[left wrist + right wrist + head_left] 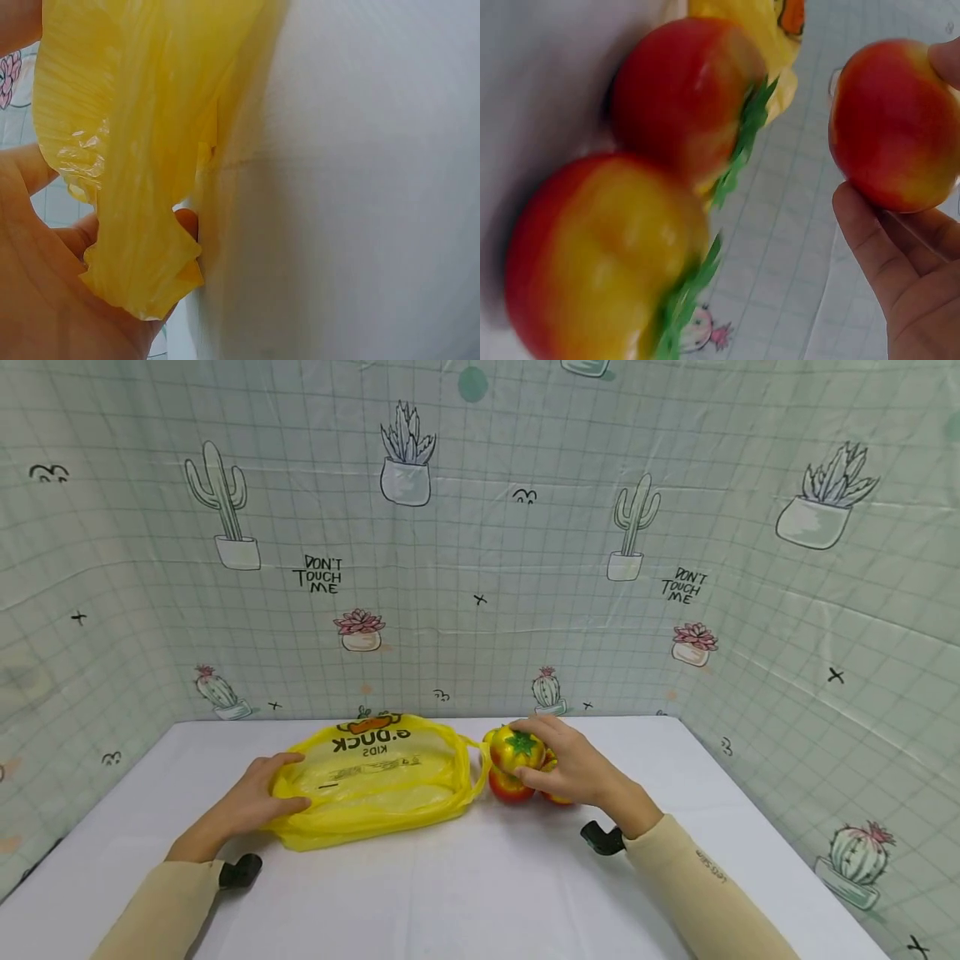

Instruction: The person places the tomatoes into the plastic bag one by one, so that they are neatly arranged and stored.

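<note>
A yellow plastic bag (375, 789) with printed lettering lies flat, its handles (480, 772) toward the right. My left hand (258, 793) rests at its left end, fingers and thumb spread apart around the loose edge. In the left wrist view, crumpled plastic (142, 187) lies in front of the palm. My right hand (573, 764) grips a red-and-yellow tomato (892, 127) with a green leafy top, thumb on one side and fingers on the other. It is raised over two more such tomatoes, one red (679, 97) and one yellower (604, 262), side by side near the handles.
A white cloth covers the table (480, 893). Behind and at the sides hangs a grid-patterned curtain (480, 552) printed with cacti. Black wrist mounts (240, 871) sit at both cuffs, close over the tabletop.
</note>
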A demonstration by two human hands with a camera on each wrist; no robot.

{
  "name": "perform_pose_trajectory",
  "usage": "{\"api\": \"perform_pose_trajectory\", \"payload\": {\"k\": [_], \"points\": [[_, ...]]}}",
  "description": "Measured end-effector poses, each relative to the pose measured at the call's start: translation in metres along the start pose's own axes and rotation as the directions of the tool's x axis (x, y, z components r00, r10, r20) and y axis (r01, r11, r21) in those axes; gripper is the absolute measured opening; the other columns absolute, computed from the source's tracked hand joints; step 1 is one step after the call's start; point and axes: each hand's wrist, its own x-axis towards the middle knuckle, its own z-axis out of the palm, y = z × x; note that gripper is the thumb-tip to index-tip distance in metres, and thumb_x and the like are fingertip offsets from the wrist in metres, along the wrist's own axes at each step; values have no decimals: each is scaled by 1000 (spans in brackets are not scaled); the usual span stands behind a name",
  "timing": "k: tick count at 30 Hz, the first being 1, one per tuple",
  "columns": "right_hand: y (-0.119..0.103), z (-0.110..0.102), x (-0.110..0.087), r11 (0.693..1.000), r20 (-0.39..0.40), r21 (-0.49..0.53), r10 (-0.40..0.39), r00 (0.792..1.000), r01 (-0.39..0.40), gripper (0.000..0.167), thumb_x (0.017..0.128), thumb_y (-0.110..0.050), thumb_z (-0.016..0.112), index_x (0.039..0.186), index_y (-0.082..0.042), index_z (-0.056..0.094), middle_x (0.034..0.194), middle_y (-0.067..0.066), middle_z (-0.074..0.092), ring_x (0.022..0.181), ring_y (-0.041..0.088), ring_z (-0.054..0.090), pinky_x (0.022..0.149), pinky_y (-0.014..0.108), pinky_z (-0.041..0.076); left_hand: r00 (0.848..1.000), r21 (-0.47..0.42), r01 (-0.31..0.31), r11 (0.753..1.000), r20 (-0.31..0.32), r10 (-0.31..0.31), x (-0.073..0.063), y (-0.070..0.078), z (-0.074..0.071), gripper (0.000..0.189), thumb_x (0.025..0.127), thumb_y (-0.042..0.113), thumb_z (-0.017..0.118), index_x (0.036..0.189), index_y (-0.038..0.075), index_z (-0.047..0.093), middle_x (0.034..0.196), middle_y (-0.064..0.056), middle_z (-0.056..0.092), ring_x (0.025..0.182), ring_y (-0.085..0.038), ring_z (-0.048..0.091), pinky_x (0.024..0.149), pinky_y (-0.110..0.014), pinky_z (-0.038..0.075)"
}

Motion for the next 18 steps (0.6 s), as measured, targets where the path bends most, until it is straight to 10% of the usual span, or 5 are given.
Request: {"api": "perform_pose_trajectory", "payload": {"k": [18], "points": [[-45, 47, 63, 999, 119, 50, -14, 993, 8, 56, 84, -36, 66, 136, -23, 49, 132, -1, 50, 113, 12, 51, 92, 32, 47, 1000, -19, -8, 1000, 5, 8, 0, 0, 0, 79, 82, 39, 71, 141, 0, 35, 134, -34, 30, 117, -49, 37, 93, -68, 32]]}}
